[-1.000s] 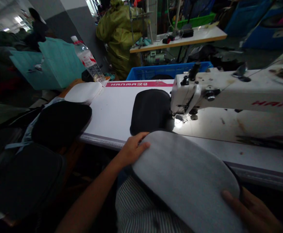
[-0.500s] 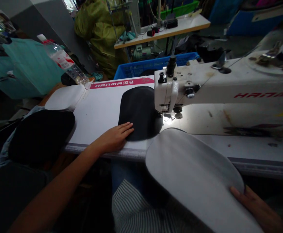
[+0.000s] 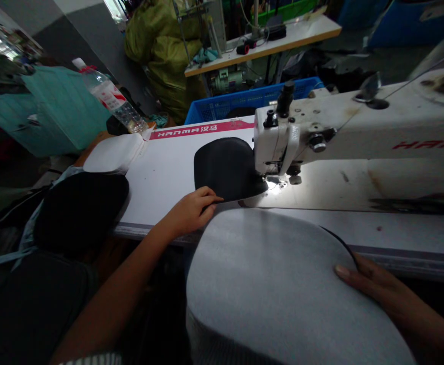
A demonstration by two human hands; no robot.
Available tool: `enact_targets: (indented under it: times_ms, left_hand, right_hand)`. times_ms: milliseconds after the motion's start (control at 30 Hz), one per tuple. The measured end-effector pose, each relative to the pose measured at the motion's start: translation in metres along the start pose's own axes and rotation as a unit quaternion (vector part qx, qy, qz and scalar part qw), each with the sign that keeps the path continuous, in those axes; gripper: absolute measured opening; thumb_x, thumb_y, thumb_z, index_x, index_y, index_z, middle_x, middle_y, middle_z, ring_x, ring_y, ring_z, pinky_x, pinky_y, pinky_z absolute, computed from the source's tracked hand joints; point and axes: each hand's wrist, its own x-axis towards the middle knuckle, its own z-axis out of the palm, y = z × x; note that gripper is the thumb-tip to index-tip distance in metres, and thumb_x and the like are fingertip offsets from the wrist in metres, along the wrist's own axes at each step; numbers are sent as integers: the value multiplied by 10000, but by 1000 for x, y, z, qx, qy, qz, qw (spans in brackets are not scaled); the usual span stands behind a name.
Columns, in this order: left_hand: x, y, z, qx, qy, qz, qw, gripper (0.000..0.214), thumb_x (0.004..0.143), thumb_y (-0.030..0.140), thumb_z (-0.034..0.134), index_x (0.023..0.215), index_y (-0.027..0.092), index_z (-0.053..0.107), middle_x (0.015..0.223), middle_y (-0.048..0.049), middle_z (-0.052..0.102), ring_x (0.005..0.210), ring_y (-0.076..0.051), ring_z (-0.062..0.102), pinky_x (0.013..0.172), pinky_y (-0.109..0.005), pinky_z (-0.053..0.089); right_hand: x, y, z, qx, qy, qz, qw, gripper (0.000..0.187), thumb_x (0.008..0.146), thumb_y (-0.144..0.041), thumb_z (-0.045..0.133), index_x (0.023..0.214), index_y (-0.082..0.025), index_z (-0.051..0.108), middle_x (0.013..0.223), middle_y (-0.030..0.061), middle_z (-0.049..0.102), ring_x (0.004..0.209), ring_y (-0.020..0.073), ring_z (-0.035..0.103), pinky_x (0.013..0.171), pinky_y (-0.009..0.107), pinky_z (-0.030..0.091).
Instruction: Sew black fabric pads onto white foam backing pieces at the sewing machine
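Note:
A black rounded panel point(image 3: 227, 165) lies on the white sewing table, its right edge close to the sewing machine's needle area point(image 3: 277, 182). My left hand point(image 3: 197, 210) is closed at the panel's near edge, thumb and fingers pinching it. In my right hand point(image 3: 374, 281) is a large grey-white rounded panel point(image 3: 275, 274), gripped at its right edge with the thumb on top and the fingers hidden beneath. This pale panel is tilted over my lap and covers part of the table's front edge. A dark layer shows along its upper right rim.
The sewing machine arm point(image 3: 359, 126) spans the right side. Left on the table are a white panel point(image 3: 111, 152), a black panel point(image 3: 80, 210) and a plastic bottle point(image 3: 111, 96). Behind stand a blue crate point(image 3: 214, 106) and another sewing table point(image 3: 301, 38).
My left hand has gone from lying flat on the black panel to pinching its near edge. The pale panel has swung left and up in my right hand, showing more of its face.

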Motion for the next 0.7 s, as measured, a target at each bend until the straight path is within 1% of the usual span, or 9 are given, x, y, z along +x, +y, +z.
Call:
enact_targets:
  times_ms: [67,100,200,267,400,500,567,600,700]
  left_hand:
    - [-3,1,1,-7,-14,-2,1000,375,952,158,492,1229,151,745,1090,-100,658,975,-193,671,920,-371,576]
    - [-4,0,2,-8,-18,-4,1000,384,937,135,494,1225,154,747,1066,-93,646,956,-190,663,909,-367,574]
    - [-8,-1,5,-10,-15,-4,1000,382,932,110,504,1225,158,745,1011,-76,639,909,-181,652,879,-360,568]
    - [-10,2,5,-4,11,-8,1000,334,963,143,523,1211,157,746,999,-73,648,896,-178,653,857,-353,563]
    - [-13,13,3,20,102,-2,995,261,988,192,557,1160,159,749,978,-67,657,879,-176,648,804,-333,549]
    - [-15,22,2,46,125,34,991,232,991,195,575,1139,154,750,944,-63,656,842,-172,635,755,-312,532]
    - [-16,29,5,67,119,52,989,216,990,187,589,1131,145,747,931,-64,657,822,-174,624,736,-311,519]
    - [-17,34,7,78,116,57,989,208,990,185,596,1130,144,744,923,-63,657,815,-177,618,729,-313,512]
    - [-21,51,21,110,111,70,985,177,992,189,606,1102,157,740,878,-51,650,785,-187,595,693,-319,482]
  right_hand:
    - [-5,-8,4,45,-38,44,997,761,561,-695,810,1174,-244,782,1118,169,776,917,422,748,735,491,643]
    - [-9,-11,6,76,-56,67,993,788,566,-667,826,1231,-249,753,1169,162,765,969,422,741,761,482,642]
    - [-18,-15,11,118,-59,96,987,767,650,-583,813,1330,-253,686,1216,156,752,1033,409,731,789,465,637]
    - [-20,-19,13,131,-59,109,984,735,671,-551,802,1327,-242,685,1183,161,761,998,401,740,777,467,637]
    - [-14,-21,10,181,-49,105,977,751,647,-526,845,1320,-234,682,1077,147,783,869,358,756,711,431,634]
    - [-13,-10,12,214,-9,104,971,743,674,-539,858,1328,-245,662,1034,139,786,712,292,733,608,376,607]
    - [-16,-2,25,235,18,89,968,753,690,-570,852,1335,-242,644,1066,145,781,698,273,725,599,365,600]
    - [-19,0,37,249,30,75,965,766,702,-589,843,1351,-242,629,1100,145,777,743,278,734,627,369,607]
    - [-26,-6,88,305,34,36,951,833,730,-639,805,1418,-233,571,1206,132,754,978,320,743,783,417,630]
